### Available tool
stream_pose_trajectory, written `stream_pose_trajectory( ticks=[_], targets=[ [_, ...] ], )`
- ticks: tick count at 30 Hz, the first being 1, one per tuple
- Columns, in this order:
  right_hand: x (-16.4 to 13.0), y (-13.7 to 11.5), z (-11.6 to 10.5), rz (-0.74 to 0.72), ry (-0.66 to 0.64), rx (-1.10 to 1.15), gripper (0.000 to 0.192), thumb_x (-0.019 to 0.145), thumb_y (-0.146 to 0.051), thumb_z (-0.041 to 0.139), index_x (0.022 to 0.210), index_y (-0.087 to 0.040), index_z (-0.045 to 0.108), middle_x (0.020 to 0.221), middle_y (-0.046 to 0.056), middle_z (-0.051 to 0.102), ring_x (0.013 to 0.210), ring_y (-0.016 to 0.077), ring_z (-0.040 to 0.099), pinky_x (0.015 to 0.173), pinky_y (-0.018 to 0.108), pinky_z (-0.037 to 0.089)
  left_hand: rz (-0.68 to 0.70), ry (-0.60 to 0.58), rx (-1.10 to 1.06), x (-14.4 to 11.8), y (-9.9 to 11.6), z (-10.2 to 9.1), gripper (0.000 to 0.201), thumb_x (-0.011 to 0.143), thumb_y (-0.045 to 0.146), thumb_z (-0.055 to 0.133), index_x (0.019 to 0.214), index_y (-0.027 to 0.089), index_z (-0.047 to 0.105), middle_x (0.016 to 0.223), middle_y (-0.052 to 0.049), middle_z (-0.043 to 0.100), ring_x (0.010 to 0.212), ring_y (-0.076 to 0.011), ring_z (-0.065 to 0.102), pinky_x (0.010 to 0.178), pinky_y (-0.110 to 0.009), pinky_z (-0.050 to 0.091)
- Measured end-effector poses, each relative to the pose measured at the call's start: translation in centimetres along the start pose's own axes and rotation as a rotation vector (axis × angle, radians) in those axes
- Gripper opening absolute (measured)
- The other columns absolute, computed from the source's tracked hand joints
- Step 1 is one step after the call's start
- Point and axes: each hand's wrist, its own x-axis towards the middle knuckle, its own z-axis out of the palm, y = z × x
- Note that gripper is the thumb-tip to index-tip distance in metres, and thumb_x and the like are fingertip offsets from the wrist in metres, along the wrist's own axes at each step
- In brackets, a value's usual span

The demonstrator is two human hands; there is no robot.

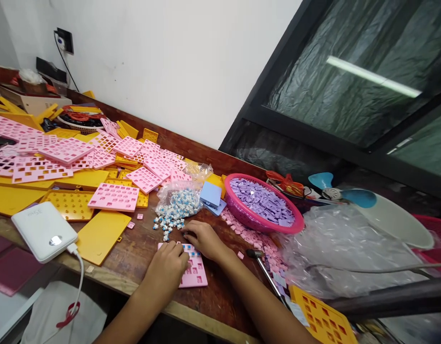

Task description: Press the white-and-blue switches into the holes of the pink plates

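At the far left of the frame, a white power bank [44,230] lies on the wooden table [141,253], with a white cable running off its corner and down over the table's edge. Just to its right lie flat yellow plates [100,235]. Above them, in the upper left, is a big messy pile of pink grid plates [66,150] full of little square holes.

In the lower middle, the left hand [167,270] rests on one small pink plate [194,271] lying flat near the front edge of the table. The hand covers the plate's left part, palm down, fingers curled over it. You cannot tell if the fingers pinch anything. A few small blue and white switches already sit in the plate's top row.

Just to the right, the right hand [203,238] lies at the plate's top edge. Its fingers are stretched flat toward the left, pressing down near loose switches. Above both hands, a clear bag of blue and white switches [177,203] spills open onto the table.

Further right stands a pink basket [256,220] full of purple keycaps [261,199]. Small pink keycaps [249,235] lie scattered below it. A small hammer [265,267] lies right of the right arm, and crumpled clear plastic [331,248] fills the right side.
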Motion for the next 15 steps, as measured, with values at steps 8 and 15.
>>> stream_pose_trajectory(
  ticks=[8, 15],
  targets=[
    [-4.5, -1.6, -1.6, 0.04, 0.091, 0.194, 0.021, 0.101, -0.028, 0.057, 0.108, -0.022, 0.075, 0.1, 0.008, 0.071, 0.093, 0.0207, 0.066, 0.084, 0.033, 0.052, -0.093, -0.111, 0.038, 0.3, 0.2, -1.4, 0.014, 0.099, 0.021, 0.057, 0.1, 0.018, 0.071, 0.104, -0.01, 0.069, 0.1, -0.0294, 0.062, 0.085, -0.045, 0.048],
    [-6.7, -2.4, -0.3, 0.024, 0.103, 0.317, 0.015, 0.099, -0.027, 0.061, 0.105, -0.024, 0.074, 0.101, 0.006, 0.074, 0.093, 0.0209, 0.068, 0.085, 0.033, 0.053, -0.151, -0.111, 0.014, 0.2, 0.4, -1.7, 0.016, 0.1, 0.028, 0.057, 0.097, 0.021, 0.071, 0.102, -0.006, 0.069, 0.097, -0.0269, 0.062, 0.082, -0.041, 0.047]
  ],
)
